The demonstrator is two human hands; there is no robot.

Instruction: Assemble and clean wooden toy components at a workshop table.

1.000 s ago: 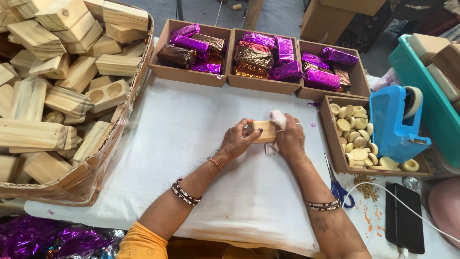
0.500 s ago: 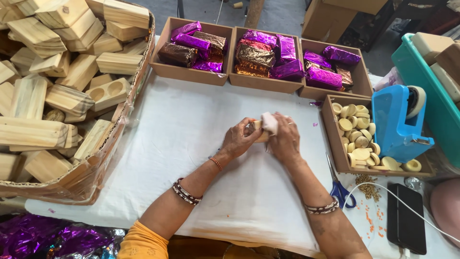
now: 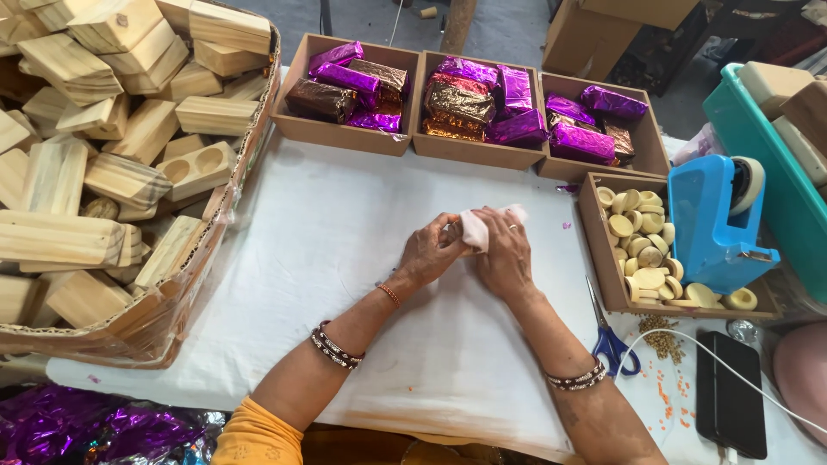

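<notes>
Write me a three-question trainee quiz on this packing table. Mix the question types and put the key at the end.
1. True or false: both hands are at the small white piece in the middle of the white table cover.
2. Which thing lies nearest the right hand? A) the blue-handled scissors B) the black phone C) the carton of wooden blocks
3. Fill in: the tray beside the blue tape dispenser holds pale round ____.

Key
1. True: the left hand and the right hand meet at it.
2. A
3. discs
</notes>
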